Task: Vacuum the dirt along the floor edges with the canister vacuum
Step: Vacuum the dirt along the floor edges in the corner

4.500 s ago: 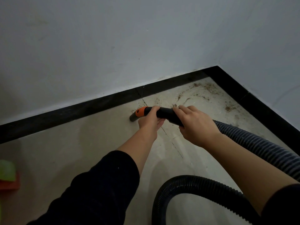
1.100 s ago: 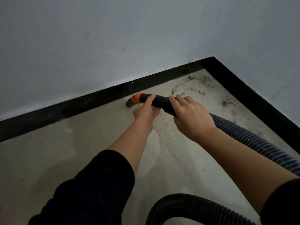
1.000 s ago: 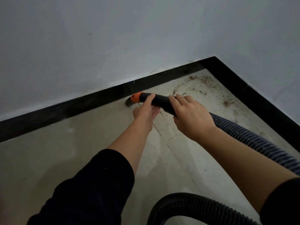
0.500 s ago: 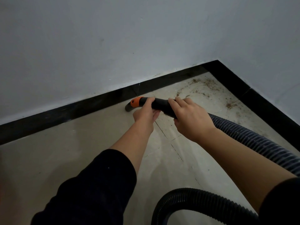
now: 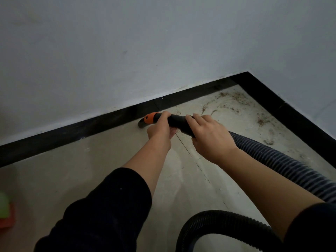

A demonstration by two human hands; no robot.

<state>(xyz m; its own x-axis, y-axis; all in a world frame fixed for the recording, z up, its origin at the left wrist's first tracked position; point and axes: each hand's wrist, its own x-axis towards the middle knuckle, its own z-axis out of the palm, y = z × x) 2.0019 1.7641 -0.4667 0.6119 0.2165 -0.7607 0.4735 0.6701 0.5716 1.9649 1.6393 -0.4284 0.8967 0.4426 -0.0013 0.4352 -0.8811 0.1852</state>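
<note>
The black nozzle (image 5: pixel 177 122) with an orange collar lies low, its tip at the black baseboard (image 5: pixel 72 131). Its ribbed hose (image 5: pixel 272 159) runs off right and loops along the bottom. Brown dirt (image 5: pixel 236 104) speckles the floor corner.

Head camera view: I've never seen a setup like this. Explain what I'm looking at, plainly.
No machine here: the camera sits on a person's head, looking down at their two arms. The left hand and right hand both grip the black vacuum wand, which has an orange collar; its nozzle tip sits by the black baseboard. A ribbed hose runs back from the wand. The canister is out of view. Brown dirt lies scattered on the tile floor toward the corner. A green and orange object at the left edge is too blurred to identify.
</note>
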